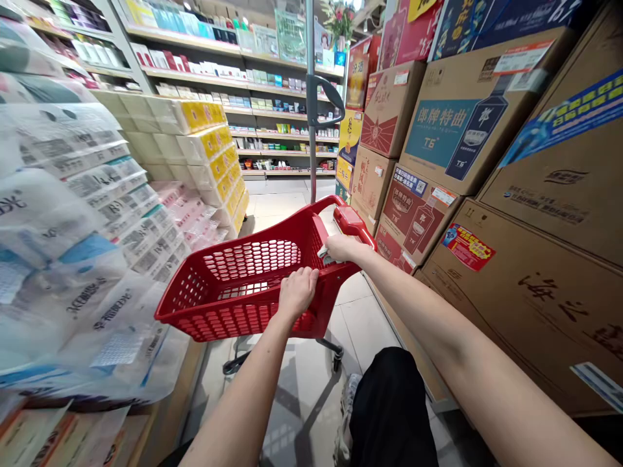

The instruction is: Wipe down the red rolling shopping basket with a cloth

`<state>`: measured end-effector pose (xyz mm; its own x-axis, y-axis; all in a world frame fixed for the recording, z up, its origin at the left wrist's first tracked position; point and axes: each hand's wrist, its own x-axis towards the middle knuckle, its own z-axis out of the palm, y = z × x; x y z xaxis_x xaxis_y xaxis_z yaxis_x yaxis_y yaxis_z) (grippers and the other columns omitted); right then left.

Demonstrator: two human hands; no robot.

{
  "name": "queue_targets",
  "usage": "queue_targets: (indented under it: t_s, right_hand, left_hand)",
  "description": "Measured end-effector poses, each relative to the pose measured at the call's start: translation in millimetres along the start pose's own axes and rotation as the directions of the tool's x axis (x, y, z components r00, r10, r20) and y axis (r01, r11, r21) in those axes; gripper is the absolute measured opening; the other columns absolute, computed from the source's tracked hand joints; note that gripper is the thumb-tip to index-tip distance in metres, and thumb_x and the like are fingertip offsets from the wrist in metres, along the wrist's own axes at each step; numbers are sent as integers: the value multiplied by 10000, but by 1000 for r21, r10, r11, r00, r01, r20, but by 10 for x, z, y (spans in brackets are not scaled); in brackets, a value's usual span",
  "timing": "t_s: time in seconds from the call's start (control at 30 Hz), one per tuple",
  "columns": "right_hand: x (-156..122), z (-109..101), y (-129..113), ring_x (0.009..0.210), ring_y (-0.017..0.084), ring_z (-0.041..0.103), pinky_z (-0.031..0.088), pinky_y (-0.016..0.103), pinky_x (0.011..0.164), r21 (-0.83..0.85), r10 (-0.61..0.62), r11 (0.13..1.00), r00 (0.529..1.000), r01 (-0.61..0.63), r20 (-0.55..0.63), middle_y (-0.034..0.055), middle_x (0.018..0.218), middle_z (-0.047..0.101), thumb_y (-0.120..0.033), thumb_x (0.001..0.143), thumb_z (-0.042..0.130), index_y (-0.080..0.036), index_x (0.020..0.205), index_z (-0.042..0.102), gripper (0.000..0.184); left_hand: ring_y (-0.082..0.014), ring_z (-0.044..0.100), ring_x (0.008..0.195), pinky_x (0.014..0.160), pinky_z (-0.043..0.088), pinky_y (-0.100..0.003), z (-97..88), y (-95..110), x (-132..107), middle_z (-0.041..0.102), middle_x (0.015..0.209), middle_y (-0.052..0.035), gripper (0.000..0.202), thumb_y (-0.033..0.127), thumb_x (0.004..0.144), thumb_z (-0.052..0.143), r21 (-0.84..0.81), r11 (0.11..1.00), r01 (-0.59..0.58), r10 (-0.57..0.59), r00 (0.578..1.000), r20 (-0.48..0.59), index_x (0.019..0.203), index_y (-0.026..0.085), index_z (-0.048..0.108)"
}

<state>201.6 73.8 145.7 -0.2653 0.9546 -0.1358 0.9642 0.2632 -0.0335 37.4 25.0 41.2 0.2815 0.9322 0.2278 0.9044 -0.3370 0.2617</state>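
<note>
A red plastic shopping cart [243,305] with a perforated basket stands sideways in front of me on the tiled floor. My left hand [298,290] is closed over the near rim of its basket. Just beyond, by the end with the red handle [353,224], my right hand [341,250] is closed on a small white cloth [323,253], which looks crumpled and lies partly hidden under the fingers. That hand is inside the frame of the handle, close to the basket wall.
Stacked cardboard boxes [448,117] line the right side. At left rise piles of wrapped tissue packs [121,214] and yellow-white paper packs [214,149]. A grey metal pole [312,155] stands behind the cart, before shelves of small goods [233,48].
</note>
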Motion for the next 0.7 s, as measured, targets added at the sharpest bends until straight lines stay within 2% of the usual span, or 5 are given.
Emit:
queue_targets:
  t_s: [0.17,0.27,0.37,0.5,0.7]
  right_hand:
    - [-618,222,39,975,237,641,470,319,797,-139,-136,984,970,109,-202,121,1106,685,-192,947,409,-188,1180,622,316]
    - [-829,453,61,1044,231,578,439,345,880,-217,-254,957,912,190,-322,124,1213,626,-164,969,362,-206,1315,531,388]
    - [-854,582,92,1034,234,542,422,352,888,-264,-284,946,877,190,-387,117,1218,606,-135,966,357,-206,1340,506,409]
    - [-782,605,117,1021,235,525,409,356,892,-291,-301,938,864,190,-404,125,1185,607,-135,969,358,-197,1342,506,406]
    - [-763,702,-45,1053,258,507,392,391,913,-269,-266,952,836,148,-480,150,1167,608,-163,976,341,-177,1302,542,383]
  left_hand:
    - [-206,583,1011,884,385,-353,56,-143,-5,655,1061,-41,427,440,1009,167,-212,976,-37,34,999,-17,1043,234,539]
    - [-209,580,1002,900,381,-349,83,-390,-125,656,1075,-47,415,445,1003,206,-186,978,-90,86,996,-28,1085,231,551]
    - [-231,567,979,894,369,-372,95,-724,-293,649,1052,-65,444,466,997,211,-17,999,-51,50,998,-44,1055,221,577]
    - [-224,560,997,894,370,-358,99,-1047,-398,643,1095,-57,461,466,1001,199,22,999,-29,30,999,-25,1135,224,569]
    - [-240,559,971,877,359,-380,103,-1022,-370,643,1061,-65,472,479,997,185,146,988,45,-43,999,-15,1089,235,578]
